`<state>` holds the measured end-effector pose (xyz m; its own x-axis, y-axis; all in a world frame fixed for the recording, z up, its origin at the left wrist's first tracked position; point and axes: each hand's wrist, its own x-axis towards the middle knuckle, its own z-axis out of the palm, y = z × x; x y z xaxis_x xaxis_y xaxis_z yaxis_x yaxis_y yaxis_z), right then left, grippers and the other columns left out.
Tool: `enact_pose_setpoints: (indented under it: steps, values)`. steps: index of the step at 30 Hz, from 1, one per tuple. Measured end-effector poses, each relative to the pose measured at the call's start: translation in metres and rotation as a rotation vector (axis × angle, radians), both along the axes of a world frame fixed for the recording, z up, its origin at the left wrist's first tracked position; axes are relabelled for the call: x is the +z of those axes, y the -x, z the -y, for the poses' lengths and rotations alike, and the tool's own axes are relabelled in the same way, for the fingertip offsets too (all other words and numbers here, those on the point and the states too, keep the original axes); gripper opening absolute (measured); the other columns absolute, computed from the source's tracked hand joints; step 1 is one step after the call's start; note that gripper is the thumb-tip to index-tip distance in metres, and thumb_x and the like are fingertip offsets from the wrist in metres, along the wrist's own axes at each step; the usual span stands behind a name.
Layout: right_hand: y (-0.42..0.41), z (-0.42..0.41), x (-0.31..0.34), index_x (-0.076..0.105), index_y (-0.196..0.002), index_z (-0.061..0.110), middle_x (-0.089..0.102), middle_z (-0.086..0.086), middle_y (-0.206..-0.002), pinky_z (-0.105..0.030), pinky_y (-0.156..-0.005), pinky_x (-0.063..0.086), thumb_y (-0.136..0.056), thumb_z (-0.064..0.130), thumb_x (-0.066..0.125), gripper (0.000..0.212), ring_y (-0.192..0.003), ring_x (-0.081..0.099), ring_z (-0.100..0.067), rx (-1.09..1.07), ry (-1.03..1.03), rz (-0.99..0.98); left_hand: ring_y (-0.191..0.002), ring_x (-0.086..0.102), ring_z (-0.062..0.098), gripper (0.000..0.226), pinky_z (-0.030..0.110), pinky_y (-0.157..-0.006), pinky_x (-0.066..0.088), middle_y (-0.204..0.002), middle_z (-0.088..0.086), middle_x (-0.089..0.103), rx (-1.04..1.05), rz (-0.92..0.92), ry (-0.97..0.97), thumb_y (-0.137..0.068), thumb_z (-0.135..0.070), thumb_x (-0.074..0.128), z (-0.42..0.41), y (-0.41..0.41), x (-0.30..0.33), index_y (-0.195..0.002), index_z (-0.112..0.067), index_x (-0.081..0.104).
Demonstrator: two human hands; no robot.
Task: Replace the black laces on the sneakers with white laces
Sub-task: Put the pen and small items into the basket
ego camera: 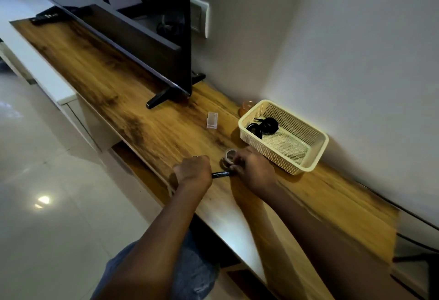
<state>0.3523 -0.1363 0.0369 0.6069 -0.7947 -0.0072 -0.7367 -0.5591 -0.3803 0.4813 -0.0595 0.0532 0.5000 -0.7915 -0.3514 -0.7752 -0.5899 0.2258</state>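
Your left hand (193, 169) is curled into a fist over the wooded-grain shelf top (133, 119), and a black pen-like stick (222, 174) pokes out of it toward your right hand (251, 169). The stick lies roughly level, its long axis running left to right between the two hands, with the far tip right at your right fingers. Whether those fingers actually pinch that tip is hidden; they curl down beside a small roll of tape (229, 157) and look to be touching it, but I cannot tell which of the two they hold, if either.

The black laces (262, 126) are not on any shoe here. They lie in a loose coil in the far-left corner of the cream plastic basket (308, 164), which sits against the wall just beyond your right hand. So the laces lie forward and slightly right of your grip, and your right hand is clearly the nearer one. (No sneakers and no white laces show anywhere in view.)

My guess is the black laces are already off, and reaching them means going up and over the basket's near wall. A small clear plastic box (212, 120) stands to the left of the basket, near the television's foot (156, 100).
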Motion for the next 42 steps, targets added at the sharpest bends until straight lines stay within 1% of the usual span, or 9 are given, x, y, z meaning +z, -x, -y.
enact_pose_setpoints:
  steps: [6, 11, 14, 19, 27, 31, 34, 37, 42]
  values:
    - [0.047, 0.025, 0.03, 0.068, -0.102, 0.012, 0.064, -0.008, -0.11, -0.04, -0.087, 0.037, -0.086, 0.026, 0.069, 0.021, -0.108, 0.048, -0.028, -0.353, 0.271, 0.348, -0.102, 0.06, 0.02, 0.014, 0.034, -0.085, 0.046, -0.106, -0.003, 0.066, 0.096, -0.116, 0.263, -0.091, -0.019, 0.061, 0.01, 0.006, 0.009, -0.1, -0.028, 0.066]
    - [0.09, 0.058, 0.02, 0.072, -0.094, 0.019, 0.068, -0.01, -0.108, -0.046, -0.094, 0.036, -0.084, 0.032, 0.069, 0.016, -0.116, 0.049, -0.037, -0.463, 0.151, 0.177, -0.09, 0.063, 0.015, 0.011, 0.038, -0.082, 0.051, -0.092, -0.008, 0.068, 0.102, -0.284, 0.42, -0.087, -0.02, 0.067, 0.018, 0.022, 0.016, -0.088, -0.03, 0.065]
    - [0.094, 0.058, 0.015, 0.072, -0.102, 0.02, 0.063, -0.011, -0.112, -0.047, -0.098, 0.026, -0.092, 0.036, 0.057, 0.024, -0.129, 0.033, -0.031, -0.46, 0.021, 0.011, -0.09, 0.062, 0.014, 0.012, 0.038, -0.083, 0.051, -0.092, -0.009, 0.068, 0.089, -0.281, 0.472, -0.086, -0.02, 0.069, 0.024, 0.033, 0.019, -0.09, -0.03, 0.065]
    - [0.094, 0.063, 0.006, 0.074, -0.088, 0.027, 0.06, 0.002, -0.073, -0.056, -0.098, 0.03, -0.096, 0.052, 0.026, 0.055, -0.118, 0.042, -0.032, -0.385, -0.005, -0.075, -0.095, 0.061, 0.013, 0.014, 0.039, -0.085, 0.051, -0.099, -0.009, 0.068, 0.062, -0.26, 0.471, -0.087, -0.021, 0.068, 0.028, 0.045, 0.021, -0.096, -0.031, 0.065]
    - [0.095, 0.059, 0.015, 0.069, -0.102, 0.023, 0.064, -0.002, -0.108, -0.048, -0.096, 0.024, -0.102, 0.047, 0.025, 0.05, -0.131, 0.026, -0.027, -0.333, 0.057, -0.253, -0.1, 0.06, 0.014, 0.014, 0.04, -0.086, 0.049, -0.104, -0.007, 0.067, 0.054, -0.225, 0.469, -0.088, -0.022, 0.067, 0.029, 0.052, 0.025, -0.099, -0.03, 0.065]
    - [0.096, 0.054, 0.019, 0.065, -0.112, 0.023, 0.063, -0.003, -0.118, -0.046, -0.097, 0.023, -0.099, 0.037, 0.043, 0.029, -0.131, 0.028, -0.028, -0.389, 0.103, -0.113, -0.101, 0.06, 0.014, 0.014, 0.039, -0.086, 0.049, -0.106, -0.007, 0.068, 0.049, -0.224, 0.485, -0.089, -0.023, 0.066, 0.03, 0.053, 0.027, -0.101, -0.03, 0.066]
    - [0.095, 0.047, 0.025, 0.063, -0.114, 0.02, 0.063, -0.004, -0.117, -0.045, -0.095, 0.024, -0.09, 0.017, 0.056, 0.025, -0.123, 0.036, -0.026, -0.505, 0.195, 0.215, -0.1, 0.061, 0.014, 0.014, 0.038, -0.085, 0.049, -0.106, -0.007, 0.069, 0.04, -0.224, 0.5, -0.089, -0.024, 0.066, 0.031, 0.055, 0.029, -0.102, -0.029, 0.066]
    - [0.092, 0.037, 0.033, 0.065, -0.111, 0.02, 0.062, 0.004, -0.113, -0.044, -0.099, 0.025, -0.083, 0.021, 0.048, 0.033, -0.118, 0.04, -0.022, -0.394, 0.197, 0.397, -0.1, 0.061, 0.015, 0.014, 0.038, -0.085, 0.049, -0.105, -0.006, 0.069, 0.027, -0.222, 0.539, -0.089, -0.024, 0.067, 0.032, 0.057, 0.031, -0.102, -0.029, 0.067]
    - [0.089, 0.029, 0.026, 0.071, -0.102, 0.019, 0.07, 0.003, -0.098, -0.047, -0.083, 0.033, -0.083, 0.028, 0.056, 0.026, -0.105, 0.055, -0.027, -0.028, 0.448, 0.084, -0.107, 0.051, 0.015, 0.014, 0.036, -0.086, 0.04, -0.111, -0.007, 0.066, -0.038, -0.185, 0.6, -0.092, -0.027, 0.062, 0.034, 0.064, 0.038, -0.105, -0.032, 0.064]
